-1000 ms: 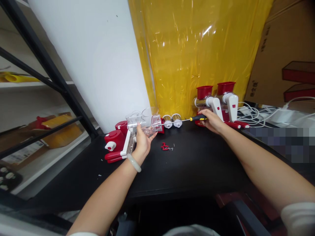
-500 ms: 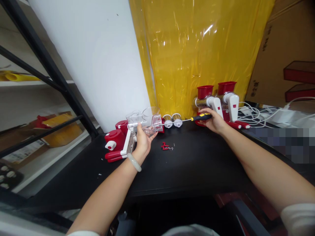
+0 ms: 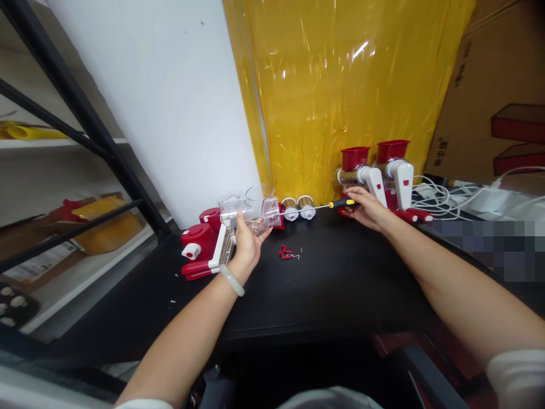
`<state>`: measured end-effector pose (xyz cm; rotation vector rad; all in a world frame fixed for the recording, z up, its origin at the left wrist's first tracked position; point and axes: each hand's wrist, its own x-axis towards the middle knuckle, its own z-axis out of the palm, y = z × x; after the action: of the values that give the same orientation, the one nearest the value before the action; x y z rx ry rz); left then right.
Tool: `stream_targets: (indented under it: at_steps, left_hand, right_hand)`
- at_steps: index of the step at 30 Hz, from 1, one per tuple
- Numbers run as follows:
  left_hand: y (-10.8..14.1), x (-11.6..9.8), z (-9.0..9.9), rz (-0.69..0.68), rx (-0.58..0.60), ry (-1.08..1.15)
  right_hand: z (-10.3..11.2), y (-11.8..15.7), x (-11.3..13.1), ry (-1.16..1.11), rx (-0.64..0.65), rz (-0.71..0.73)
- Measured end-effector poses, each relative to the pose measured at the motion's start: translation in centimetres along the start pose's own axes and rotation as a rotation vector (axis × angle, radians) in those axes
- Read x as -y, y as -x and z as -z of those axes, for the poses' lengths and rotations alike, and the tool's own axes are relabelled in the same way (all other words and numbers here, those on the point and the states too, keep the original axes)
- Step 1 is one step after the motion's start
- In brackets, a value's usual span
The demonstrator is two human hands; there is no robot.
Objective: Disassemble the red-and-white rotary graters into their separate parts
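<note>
My left hand [image 3: 247, 241] is closed around a clear plastic housing [image 3: 238, 211], which lies on its side above the table with a round opening upward. In my right hand [image 3: 366, 209] is the end of a screwdriver's black and yellow handle [image 3: 342, 203]. The screwdriver's long thin shaft runs leftward to the right end of the housing; its tip is hard to make out against the clear plastic. Between the hands, small red parts [image 3: 285, 253] and several tiny screws [image 3: 297, 257] lie on the table.
Two grater drums [image 3: 306, 208] stand at the back of the black table [image 3: 332, 289]. Red bases [image 3: 198, 240] with red-handled cranks sit at left. Two assembled rotary graters [image 3: 394, 170] stand at right, beside white cables [image 3: 447, 196]. A black shelf frame [image 3: 128, 182] rises at far left.
My right hand has slid back slightly along the screwdriver handle, and the screwdriver has shifted a little left. My left hand and the clear housing have hardly moved.
</note>
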<state>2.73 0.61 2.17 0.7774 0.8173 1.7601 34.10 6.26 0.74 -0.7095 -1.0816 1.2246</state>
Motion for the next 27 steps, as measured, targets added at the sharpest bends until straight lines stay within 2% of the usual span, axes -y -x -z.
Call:
stream_targets:
  at_steps: [6,14,19,23,27]
  left_hand:
    - [0.1,0.0,0.0,0.009,0.027,-0.012]
    - [0.0,0.1,0.1,0.008,0.014,0.000]
    - [0.0,0.2,0.2,0.010,0.023,-0.005]
    - [-0.1,0.1,0.2,-0.004,0.014,-0.010]
    - [-0.2,0.0,0.1,-0.003,0.009,-0.004]
  right_hand:
    - [0.2,0.3,0.6,-0.105,0.047,-0.005]
    - [0.2,0.7,0.9,-0.066,0.096,0.031]
    - [0.4,0.1,0.6,-0.059,0.046,0.005]
    - [0.6,-0.6,-0.1,0.075,-0.024,-0.016]
    - [0.7,-0.6,-0.6,0.285,0.008,0.053]
